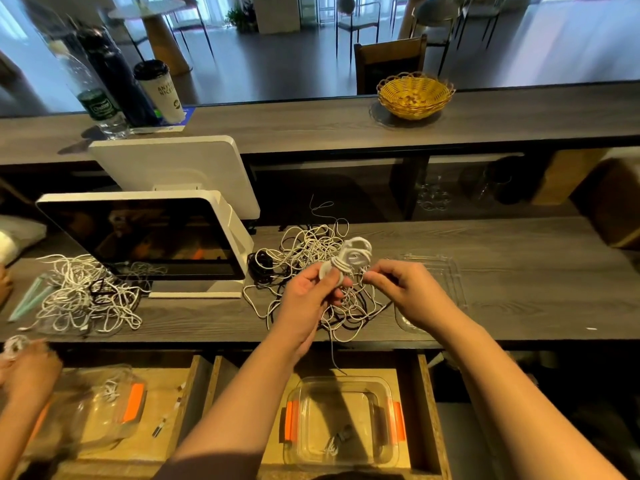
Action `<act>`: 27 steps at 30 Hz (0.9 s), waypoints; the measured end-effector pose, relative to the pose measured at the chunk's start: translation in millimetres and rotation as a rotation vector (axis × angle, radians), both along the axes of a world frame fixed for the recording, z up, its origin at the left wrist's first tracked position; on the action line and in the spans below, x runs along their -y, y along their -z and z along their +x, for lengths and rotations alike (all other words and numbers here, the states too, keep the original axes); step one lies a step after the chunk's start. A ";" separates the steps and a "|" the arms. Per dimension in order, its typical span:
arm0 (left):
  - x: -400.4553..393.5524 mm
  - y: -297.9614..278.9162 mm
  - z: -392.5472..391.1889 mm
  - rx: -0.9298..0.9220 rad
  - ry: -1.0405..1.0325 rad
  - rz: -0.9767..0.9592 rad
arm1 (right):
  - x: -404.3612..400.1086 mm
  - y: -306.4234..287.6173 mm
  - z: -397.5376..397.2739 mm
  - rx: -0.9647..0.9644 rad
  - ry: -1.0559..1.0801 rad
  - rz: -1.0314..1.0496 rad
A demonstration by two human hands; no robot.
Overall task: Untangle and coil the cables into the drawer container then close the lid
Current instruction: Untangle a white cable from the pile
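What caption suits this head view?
Both hands coil a white cable above a clear plastic container in the drawer.

Probably a café counter: point-of-sale screen [145, 237], takeaway cup [161, 91], blurred dining chairs [360, 26] behind.

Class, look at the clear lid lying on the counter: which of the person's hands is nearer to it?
Right. The right hand overlaps the clear lid's near-left edge; the left hand is farther left, gripping the white cable coil.
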State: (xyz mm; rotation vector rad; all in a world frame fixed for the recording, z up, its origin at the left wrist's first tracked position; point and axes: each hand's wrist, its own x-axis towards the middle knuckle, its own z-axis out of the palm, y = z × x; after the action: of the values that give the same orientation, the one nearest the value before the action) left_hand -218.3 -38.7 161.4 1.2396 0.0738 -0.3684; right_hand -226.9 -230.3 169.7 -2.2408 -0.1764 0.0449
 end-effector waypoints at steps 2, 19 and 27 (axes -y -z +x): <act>3.7 4.6 1.2 0.016 -0.102 0.051 | -9.3 2.6 -1.1 -0.036 -0.033 -0.049; -1.1 13.9 2.6 -0.028 -0.337 0.361 | -38.6 -16.8 -25.8 -0.122 -0.151 0.230; -0.7 5.3 -1.7 0.076 -0.100 0.482 | -37.9 -23.3 -19.7 -0.003 -0.197 0.072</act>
State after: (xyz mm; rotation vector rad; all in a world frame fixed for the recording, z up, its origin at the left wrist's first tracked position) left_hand -220.0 -38.0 156.0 1.7173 0.1658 -0.2208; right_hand -246.6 -192.4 193.0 -2.1445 -0.3909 0.1455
